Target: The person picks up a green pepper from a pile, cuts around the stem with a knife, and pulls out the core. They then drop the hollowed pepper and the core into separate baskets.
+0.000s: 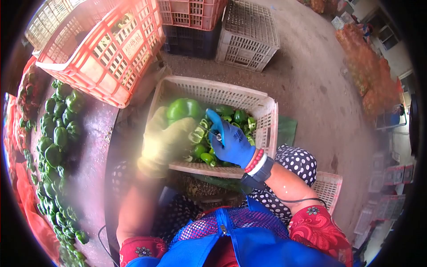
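Observation:
My left hand [161, 141], in a pale yellow glove, is closed around a green bell pepper [184, 108] above a pinkish plastic crate [218, 91]. To its right, my right hand [232, 143] wears a blue glove, with the thumb raised and the fingers curled around a small tool [218, 137]. A round metal end of this tool shows; I cannot tell its exact kind. Inside the crate, beneath both hands, lie whole and cut green peppers [240, 116], some showing their pale insides.
Many green peppers [54, 153] lie in a long row on the surface at left. A tall orange crate [129, 66] stands upper left, and a grey crate [249, 33] stands on the floor ahead. Stacked orange net sacks [362, 62] line the far right.

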Tool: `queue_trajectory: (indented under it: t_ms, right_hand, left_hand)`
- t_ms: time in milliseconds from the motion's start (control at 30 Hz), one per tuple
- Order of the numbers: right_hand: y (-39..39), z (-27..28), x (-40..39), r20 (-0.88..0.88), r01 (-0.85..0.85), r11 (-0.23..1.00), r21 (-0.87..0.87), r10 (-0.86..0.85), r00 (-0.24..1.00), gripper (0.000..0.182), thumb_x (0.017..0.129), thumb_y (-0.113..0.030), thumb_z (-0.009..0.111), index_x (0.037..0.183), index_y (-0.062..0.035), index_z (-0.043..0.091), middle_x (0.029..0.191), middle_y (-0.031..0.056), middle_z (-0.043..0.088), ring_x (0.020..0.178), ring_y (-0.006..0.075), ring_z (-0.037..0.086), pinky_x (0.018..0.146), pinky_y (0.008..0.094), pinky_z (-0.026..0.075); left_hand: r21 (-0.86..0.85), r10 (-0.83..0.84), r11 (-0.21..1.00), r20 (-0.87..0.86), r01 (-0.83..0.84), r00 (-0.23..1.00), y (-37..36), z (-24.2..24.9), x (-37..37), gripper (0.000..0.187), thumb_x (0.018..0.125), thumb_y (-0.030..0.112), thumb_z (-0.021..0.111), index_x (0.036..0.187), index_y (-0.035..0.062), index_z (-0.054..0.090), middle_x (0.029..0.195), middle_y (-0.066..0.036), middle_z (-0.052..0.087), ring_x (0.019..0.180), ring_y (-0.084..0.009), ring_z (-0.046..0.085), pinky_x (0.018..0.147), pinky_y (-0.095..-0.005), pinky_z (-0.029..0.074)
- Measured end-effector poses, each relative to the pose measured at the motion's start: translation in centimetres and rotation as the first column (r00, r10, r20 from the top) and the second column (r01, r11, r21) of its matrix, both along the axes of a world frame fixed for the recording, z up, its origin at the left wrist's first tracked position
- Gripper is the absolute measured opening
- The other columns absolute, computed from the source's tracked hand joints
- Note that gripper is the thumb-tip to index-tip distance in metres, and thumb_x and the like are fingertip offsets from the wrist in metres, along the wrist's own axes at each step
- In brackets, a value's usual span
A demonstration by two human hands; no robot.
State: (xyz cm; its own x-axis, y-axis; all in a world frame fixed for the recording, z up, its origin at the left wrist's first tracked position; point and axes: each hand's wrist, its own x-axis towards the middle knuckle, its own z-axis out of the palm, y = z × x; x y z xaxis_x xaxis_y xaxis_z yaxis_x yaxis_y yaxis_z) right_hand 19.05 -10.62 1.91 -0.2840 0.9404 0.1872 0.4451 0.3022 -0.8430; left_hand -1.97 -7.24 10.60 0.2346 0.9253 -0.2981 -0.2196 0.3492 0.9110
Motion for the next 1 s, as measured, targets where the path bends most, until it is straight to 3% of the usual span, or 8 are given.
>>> queue_trajectory:
  t_ms: [67,167,200,333,433,567,900,1000]
  right_hand:
    - [0.2,0.6,0.2,0.223,0.007,0.966,0.258,-0.067,0.972,0.063,0.089,-0.005,0.06,0.149,-0.0059,0.044,0.094,0.0174,0.069,0.076,0.0351,0.068,0.07,0.0432,0.054]
    - [0.1,1.9,0.4,-0.037,0.123,0.992,0.029,-0.122,0.992,0.057,0.094,-0.015,0.065,0.147,-0.0055,0.046,0.101,0.0116,0.07,0.076,0.0256,0.067,0.071,0.0376,0.055]
    - [0.3,1.8,0.6,-0.478,-0.045,0.909,-0.415,-0.176,0.86,0.059,0.095,-0.027,0.072,0.145,-0.0049,0.049,0.111,0.0059,0.068,0.079,0.0185,0.064,0.073,0.0324,0.055]
    - [1.4,1.9,0.7,-0.463,-0.214,0.944,-0.252,0.076,0.883,0.064,0.096,-0.019,0.07,0.152,-0.0061,0.043,0.121,0.0058,0.065,0.104,0.013,0.063,0.09,0.0292,0.053]
    - [1.4,4.0,0.6,-0.68,-0.402,0.806,-0.434,0.0,0.734,0.064,0.095,-0.016,0.071,0.152,-0.0065,0.044,0.117,0.0049,0.067,0.105,0.0118,0.063,0.092,0.0285,0.053]
    - [1.5,4.4,0.1,-0.562,-0.25,0.832,-0.494,-0.086,0.823,0.056,0.091,-0.034,0.077,0.131,-0.0036,0.053,0.1,0.0059,0.066,0.068,0.0133,0.067,0.058,0.0263,0.055]
    - [1.6,4.6,0.5,-0.666,-0.348,0.735,-0.582,-0.186,0.722,0.046,0.093,-0.036,0.073,0.123,-0.0049,0.056,0.082,0.0062,0.064,0.062,0.0155,0.065,0.052,0.028,0.051]
    - [1.3,3.0,0.9,-0.764,-0.407,0.712,-0.572,-0.283,0.58,0.059,0.093,-0.048,0.07,0.13,-0.004,0.056,0.084,0.0074,0.067,0.061,0.0165,0.064,0.048,0.0276,0.048]
  left_hand:
    - [0.011,0.014,1.0,0.076,-0.015,0.997,0.4,0.5,-0.9,0.04,0.085,0.017,0.077,0.118,0.0003,0.062,0.092,-0.006,0.069,0.065,-0.0111,0.062,0.057,-0.024,0.05]
    - [0.065,-0.047,0.997,-0.075,0.052,0.996,0.3,0.5,-0.7,0.046,0.082,0.019,0.081,0.12,-0.0003,0.063,0.096,-0.008,0.07,0.07,-0.0103,0.063,0.061,-0.0241,0.052]
    - [0.082,-0.082,0.992,-0.163,0.096,0.983,0.0,0.4,-0.5,0.047,0.082,0.02,0.082,0.119,-0.0006,0.063,0.098,-0.008,0.07,0.073,-0.0103,0.065,0.063,-0.0243,0.054]
    - [0.106,-0.253,0.908,-0.633,0.406,0.731,-0.4,-2.2,-0.1,0.061,0.081,0.032,0.085,0.129,0.009,0.056,0.104,-0.013,0.072,0.095,-0.0194,0.071,0.078,-0.0369,0.058]
    - [0.398,-0.13,0.873,-0.369,0.283,0.92,-0.8,-3.0,0.4,0.059,0.083,0.014,0.077,0.134,0.0028,0.05,0.105,-0.01,0.065,0.075,-0.0144,0.066,0.068,-0.0294,0.058]
    - [0.176,-0.316,0.912,-0.275,0.37,0.908,-0.4,-1.8,0.0,0.062,0.085,0.013,0.075,0.139,0.0056,0.046,0.108,-0.01,0.062,0.075,-0.0153,0.065,0.067,-0.0301,0.057]
    - [0.035,-0.397,0.908,0.388,0.418,0.831,0.7,-2.6,-0.9,0.051,0.088,0.0,0.071,0.132,0.0075,0.047,0.115,-0.016,0.065,0.095,-0.024,0.066,0.081,-0.0365,0.055]
    - [-0.002,-0.314,0.934,0.469,0.357,0.826,0.4,-3.2,-1.2,0.042,0.091,0.004,0.067,0.129,0.0098,0.051,0.109,-0.017,0.066,0.082,-0.0257,0.067,0.067,-0.0368,0.054]
